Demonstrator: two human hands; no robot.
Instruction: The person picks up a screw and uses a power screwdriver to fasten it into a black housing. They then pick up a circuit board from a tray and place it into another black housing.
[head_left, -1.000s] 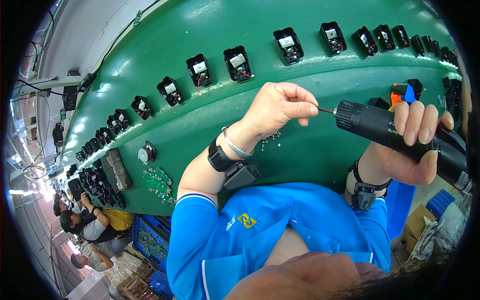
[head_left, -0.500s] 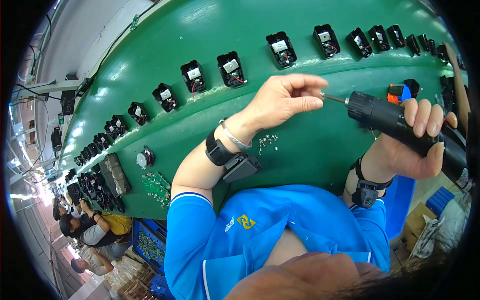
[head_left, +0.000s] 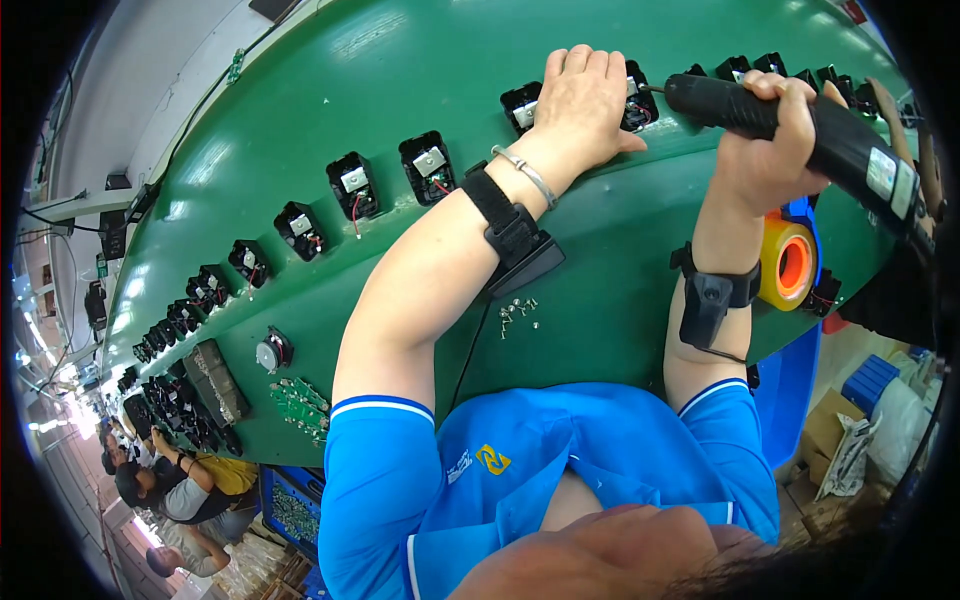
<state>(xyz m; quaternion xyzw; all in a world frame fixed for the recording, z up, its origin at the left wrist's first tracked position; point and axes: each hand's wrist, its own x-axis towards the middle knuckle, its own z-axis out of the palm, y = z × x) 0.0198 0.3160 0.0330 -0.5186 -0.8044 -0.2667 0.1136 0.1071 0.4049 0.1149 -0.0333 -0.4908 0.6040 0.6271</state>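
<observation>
Two hands meet at the row of parts on the green bench [head_left: 600, 250]. The left hand [head_left: 585, 105] lies palm down between two open black boxes, partly covering the left box [head_left: 518, 110] and the right box [head_left: 641, 112]. Its fingers are stretched out and its thumb is spread aside; the palm's underside is hidden, so I cannot tell whether it grips anything. The right hand [head_left: 780, 135] is wrapped around a black electric screwdriver [head_left: 725, 105], held nearly level, its bit [head_left: 653, 88] pointing into the right box. Whether the tip touches anything is too small to tell.

At so low a slant, the bit could skid and strike the nearby fingers. If the left hand steadies the right box only loosely, it could slide on the smooth bench. A stray lead, like the red wire [head_left: 439, 186] in a neighbouring box, could snag. The tape roll [head_left: 789, 262] beside the right forearm could be nudged.
</observation>
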